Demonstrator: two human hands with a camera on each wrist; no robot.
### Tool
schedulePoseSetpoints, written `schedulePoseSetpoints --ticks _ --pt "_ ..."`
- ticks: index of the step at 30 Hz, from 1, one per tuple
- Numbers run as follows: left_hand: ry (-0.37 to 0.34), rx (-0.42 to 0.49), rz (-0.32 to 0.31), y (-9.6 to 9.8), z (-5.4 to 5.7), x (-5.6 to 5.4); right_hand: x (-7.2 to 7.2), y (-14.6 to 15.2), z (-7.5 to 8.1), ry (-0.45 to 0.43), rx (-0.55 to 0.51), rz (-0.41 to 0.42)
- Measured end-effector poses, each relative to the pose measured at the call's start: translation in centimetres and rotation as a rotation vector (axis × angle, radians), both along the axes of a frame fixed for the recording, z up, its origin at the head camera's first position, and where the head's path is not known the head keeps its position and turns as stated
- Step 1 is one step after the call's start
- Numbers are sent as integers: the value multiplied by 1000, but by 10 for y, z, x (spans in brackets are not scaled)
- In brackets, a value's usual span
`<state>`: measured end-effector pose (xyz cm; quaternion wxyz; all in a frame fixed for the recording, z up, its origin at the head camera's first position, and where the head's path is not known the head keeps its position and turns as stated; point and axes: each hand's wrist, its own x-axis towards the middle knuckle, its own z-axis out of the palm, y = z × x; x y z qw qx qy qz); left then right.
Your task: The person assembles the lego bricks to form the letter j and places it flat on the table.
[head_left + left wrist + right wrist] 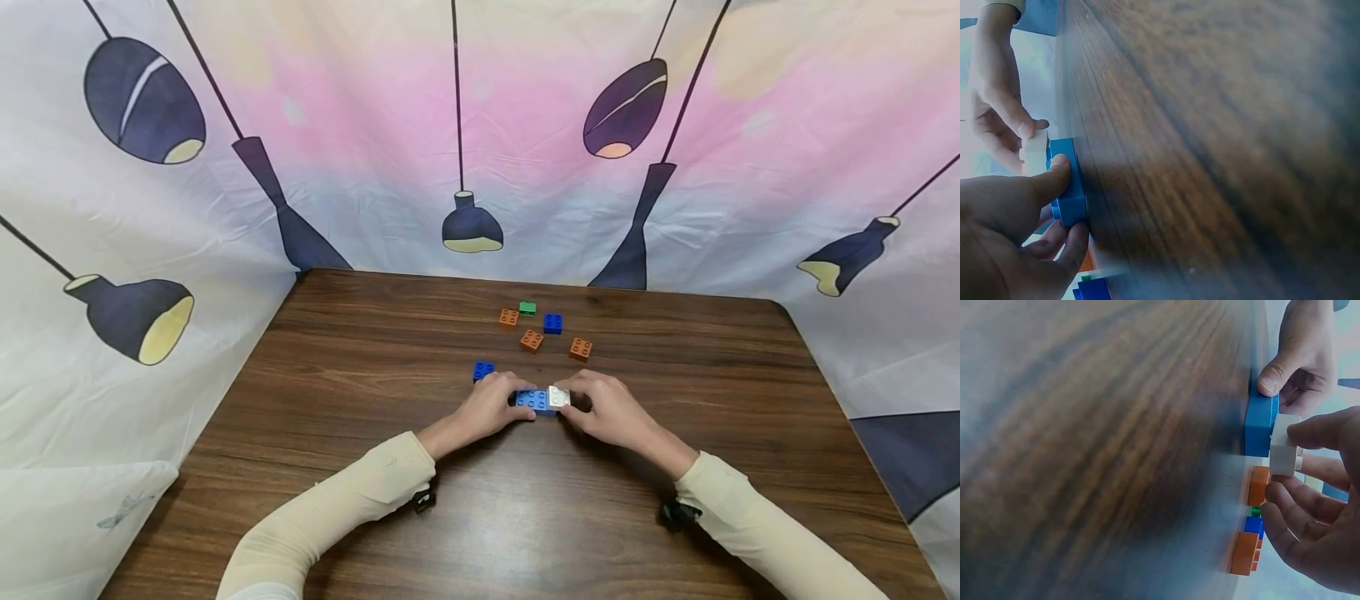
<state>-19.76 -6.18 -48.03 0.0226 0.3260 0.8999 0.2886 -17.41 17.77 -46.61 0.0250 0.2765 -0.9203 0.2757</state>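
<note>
A long light-blue toy brick lies on the wooden table, its studs facing up. My left hand grips it near its left end, thumb on the near side and fingers behind. In my right hand a white toy brick is pinched between thumb and fingers. The white brick sits at the top of the light-blue one's right end, overhanging it to the right in the right wrist view. Just beyond my left fingers lies a dark-blue brick, partly covered by that hand.
Farther back on the table lie several loose bricks: a green brick, a dark-blue square brick, and orange bricks, one of them the right-hand orange brick. A printed cloth hangs behind the table's back edge.
</note>
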Motion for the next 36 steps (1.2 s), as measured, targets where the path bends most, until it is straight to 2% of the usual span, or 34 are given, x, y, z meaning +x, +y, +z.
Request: schedulePoseSetpoints --ticks 21,36 --pt "1 3 -1 0 0 0 -5 -4 6 -71 46 -6" --pt "-1 -9 3 0 1 0 -7 1 -1 -128 -35 -11"
